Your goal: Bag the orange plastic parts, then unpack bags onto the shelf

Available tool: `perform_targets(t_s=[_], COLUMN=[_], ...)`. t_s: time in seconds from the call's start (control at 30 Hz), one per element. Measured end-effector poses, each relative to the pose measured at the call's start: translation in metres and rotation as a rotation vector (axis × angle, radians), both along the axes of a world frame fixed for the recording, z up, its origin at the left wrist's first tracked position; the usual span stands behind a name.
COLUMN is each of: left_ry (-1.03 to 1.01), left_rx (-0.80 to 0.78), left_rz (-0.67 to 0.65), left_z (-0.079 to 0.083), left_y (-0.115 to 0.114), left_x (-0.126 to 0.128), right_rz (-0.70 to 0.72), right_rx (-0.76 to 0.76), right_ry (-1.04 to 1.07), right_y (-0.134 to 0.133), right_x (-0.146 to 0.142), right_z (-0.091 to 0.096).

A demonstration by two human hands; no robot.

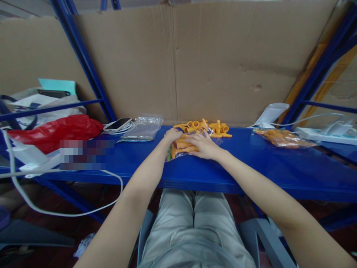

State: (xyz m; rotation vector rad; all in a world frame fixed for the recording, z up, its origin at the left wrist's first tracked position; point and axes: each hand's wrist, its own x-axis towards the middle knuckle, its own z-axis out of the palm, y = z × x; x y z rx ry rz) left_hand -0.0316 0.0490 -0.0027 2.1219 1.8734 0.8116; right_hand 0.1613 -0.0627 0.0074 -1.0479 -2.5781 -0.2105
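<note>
A clear plastic bag of orange-yellow plastic pieces (181, 144) lies on the blue table in front of me. My left hand (172, 136) is at the bag's upper left edge, fingers curled in on it; the fingertips are partly hidden. Across the right part of the bag lies my right hand (205, 146), its fingers spread and resting on the pieces inside. Just behind both hands is a heap of loose orange-yellow plastic pieces (220, 128), some with round hollow ends.
On the right are a filled bag of orange pieces (281, 137) and a white power strip (334, 137). Flat clear bags (143, 128), a phone (119, 124), a red bag (61, 130) and a white cable (83, 214) are on the left. Cardboard (223, 63) stands behind.
</note>
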Motion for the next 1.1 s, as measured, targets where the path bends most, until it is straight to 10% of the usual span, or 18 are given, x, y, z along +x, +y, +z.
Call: perform_targets(t_s=[0.27,0.77,1.1], left_ry=[0.122,-0.620,-1.206], left_rx=[-0.197,-0.500,-0.315], left_rz=[0.095,-0.350,-0.267], left_z=[0.016,0.027,0.033], left_y=[-0.020,-0.060,-0.063], left_x=[0.010,0.047,0.069], right_rz=[-0.160,-0.663,-0.479], right_rx=[0.035,-0.065,-0.177], right_ry=[-0.042,0.317,0.711], right_y=[0.003,0.042,0.057], right_x=[0.013,0.048,0.053], right_z=[0.007,0.007,0.011])
